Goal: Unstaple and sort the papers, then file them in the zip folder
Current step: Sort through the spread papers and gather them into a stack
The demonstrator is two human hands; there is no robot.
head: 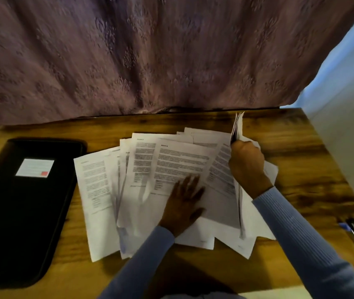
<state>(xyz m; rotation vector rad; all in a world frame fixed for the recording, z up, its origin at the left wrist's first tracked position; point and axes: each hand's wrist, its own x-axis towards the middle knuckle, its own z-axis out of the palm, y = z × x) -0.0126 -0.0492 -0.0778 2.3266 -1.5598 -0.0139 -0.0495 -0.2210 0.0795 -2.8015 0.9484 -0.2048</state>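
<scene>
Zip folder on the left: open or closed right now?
Closed. The black zip folder lies flat on the table with its labelled cover up, no papers in it; its zipper is too dark to see.

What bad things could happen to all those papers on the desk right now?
The right hand grips a stack of sheets stood on edge; they could slip and mix back into the spread papers. The left hand only presses flat on that overlapping fan, so a nudge might scramble the order. Some sheets lie near the desk's front edge and might slide off.
</scene>
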